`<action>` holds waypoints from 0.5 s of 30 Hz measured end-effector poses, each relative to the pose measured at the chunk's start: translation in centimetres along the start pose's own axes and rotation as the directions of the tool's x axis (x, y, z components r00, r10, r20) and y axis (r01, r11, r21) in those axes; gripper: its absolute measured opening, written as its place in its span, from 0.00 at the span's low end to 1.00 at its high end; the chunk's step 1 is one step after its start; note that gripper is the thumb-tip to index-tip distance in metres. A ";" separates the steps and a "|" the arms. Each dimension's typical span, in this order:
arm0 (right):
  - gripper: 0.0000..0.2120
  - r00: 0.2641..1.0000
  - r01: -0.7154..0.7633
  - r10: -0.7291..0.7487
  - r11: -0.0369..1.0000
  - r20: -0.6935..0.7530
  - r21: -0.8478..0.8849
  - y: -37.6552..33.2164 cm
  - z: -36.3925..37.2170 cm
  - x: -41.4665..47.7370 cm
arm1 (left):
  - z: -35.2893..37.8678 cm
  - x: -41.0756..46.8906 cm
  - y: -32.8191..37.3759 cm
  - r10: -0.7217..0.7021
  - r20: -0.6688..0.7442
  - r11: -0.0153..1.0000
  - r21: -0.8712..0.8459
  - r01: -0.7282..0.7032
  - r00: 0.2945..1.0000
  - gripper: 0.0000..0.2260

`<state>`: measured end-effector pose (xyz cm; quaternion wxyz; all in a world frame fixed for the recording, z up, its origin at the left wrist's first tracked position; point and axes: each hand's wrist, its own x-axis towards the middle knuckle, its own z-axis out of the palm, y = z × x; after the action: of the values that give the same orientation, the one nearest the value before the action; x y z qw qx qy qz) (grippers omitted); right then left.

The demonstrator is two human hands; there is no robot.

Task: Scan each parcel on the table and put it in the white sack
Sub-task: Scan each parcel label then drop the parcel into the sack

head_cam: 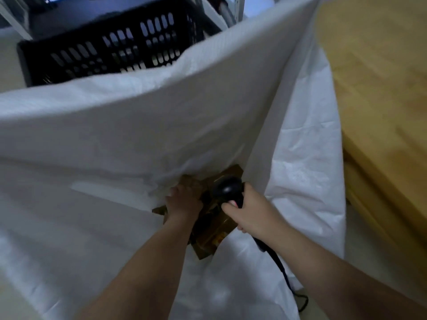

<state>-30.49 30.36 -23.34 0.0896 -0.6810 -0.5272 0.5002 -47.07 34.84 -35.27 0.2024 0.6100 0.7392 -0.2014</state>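
Observation:
The white sack [138, 135] fills most of the head view, its mouth open toward me. Deep inside it lie brown cardboard parcels [212, 229]. My left hand [184, 199] reaches into the sack and grips the top of a brown parcel [191, 181] against the sack's fold. My right hand [249, 215] is beside it, closed around the handle of a black barcode scanner [227, 187], whose head points into the sack. The scanner's black cable [280, 266] trails down toward me.
A black slotted plastic crate [111, 54] stands behind the sack at the upper left. The wooden table [381, 88] runs along the right side, its edge close to the sack. Metal shelf legs [238, 8] show at the top.

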 end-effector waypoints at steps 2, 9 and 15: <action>0.18 1.000 0.003 -0.003 1.000 0.007 0.019 -1.1 -0.7 -1.5 | -1.6 -1.5 0.5 0.017 -0.046 0.998 -0.067 -0.020 0.999 0.26; 0.12 0.994 0.048 -0.033 0.989 -0.107 0.142 -3.6 -7.2 -9.5 | -9.2 -10.8 2.4 0.131 -0.152 0.979 -0.138 -0.153 0.980 0.15; 0.13 0.967 0.091 -0.060 0.989 -0.248 0.119 -3.0 -14.6 -18.1 | -17.3 -21.1 7.2 0.260 -0.283 0.947 -0.113 -0.301 0.923 0.13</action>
<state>-20.04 22.93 -3.65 0.2165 -0.7094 -0.5044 0.4421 -37.24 28.22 -9.69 0.1756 0.7135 0.6776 -0.0292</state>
